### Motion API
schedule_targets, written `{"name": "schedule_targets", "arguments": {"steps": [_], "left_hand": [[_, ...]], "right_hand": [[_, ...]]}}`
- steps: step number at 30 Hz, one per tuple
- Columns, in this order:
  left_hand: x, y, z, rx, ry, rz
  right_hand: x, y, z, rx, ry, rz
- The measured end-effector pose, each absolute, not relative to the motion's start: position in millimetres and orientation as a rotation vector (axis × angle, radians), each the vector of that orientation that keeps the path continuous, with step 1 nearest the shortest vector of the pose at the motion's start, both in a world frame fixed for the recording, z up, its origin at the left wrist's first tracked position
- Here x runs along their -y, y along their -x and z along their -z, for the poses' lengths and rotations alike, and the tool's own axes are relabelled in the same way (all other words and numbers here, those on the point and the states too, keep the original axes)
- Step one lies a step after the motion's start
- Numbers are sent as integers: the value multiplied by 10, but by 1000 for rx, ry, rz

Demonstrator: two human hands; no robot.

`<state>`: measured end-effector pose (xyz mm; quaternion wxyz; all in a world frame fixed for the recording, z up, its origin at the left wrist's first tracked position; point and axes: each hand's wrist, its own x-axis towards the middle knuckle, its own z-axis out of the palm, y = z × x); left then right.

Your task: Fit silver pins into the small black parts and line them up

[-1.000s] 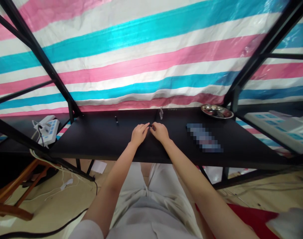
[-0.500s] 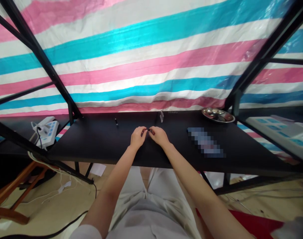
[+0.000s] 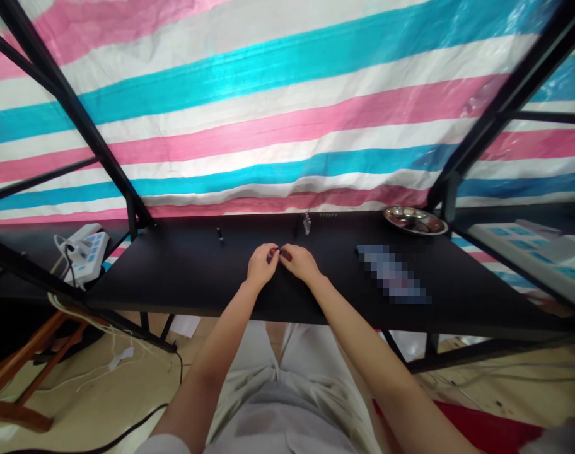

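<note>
My left hand (image 3: 261, 263) and my right hand (image 3: 299, 261) rest close together on the middle of the black table (image 3: 183, 271). Their fingertips meet in a pinch around a tiny dark thing that I cannot make out. Just behind the hands stands a small clear bottle-like thing (image 3: 307, 222). A short dark stick-like thing (image 3: 219, 234) lies further left on the table.
A metal dish (image 3: 414, 220) sits at the back right of the table. A blurred flat thing (image 3: 392, 273) lies right of my hands. A white power strip (image 3: 86, 248) lies left of the table. Black frame bars rise on both sides before a striped tarpaulin.
Both hands have drawn slightly toward me and curled tighter into a pinch. The view has tipped a little.
</note>
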<state>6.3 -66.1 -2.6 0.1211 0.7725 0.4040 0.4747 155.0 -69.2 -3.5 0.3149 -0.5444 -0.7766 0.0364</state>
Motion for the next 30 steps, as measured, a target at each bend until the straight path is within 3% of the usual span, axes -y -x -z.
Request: {"name": "schedule_targets", "arguments": {"steps": [9, 20, 30], "left_hand": [[686, -76, 0, -1146, -2217, -1443], [256, 758, -347, -1453, -1464, -2088], [52, 1358, -20, -1554, -1027, -2136]], "right_hand": [[704, -1525, 28, 1991, 1399, -148], [573, -1345, 95, 1717, 1271, -525], [-133, -392, 12, 1881, 1336, -637]]}}
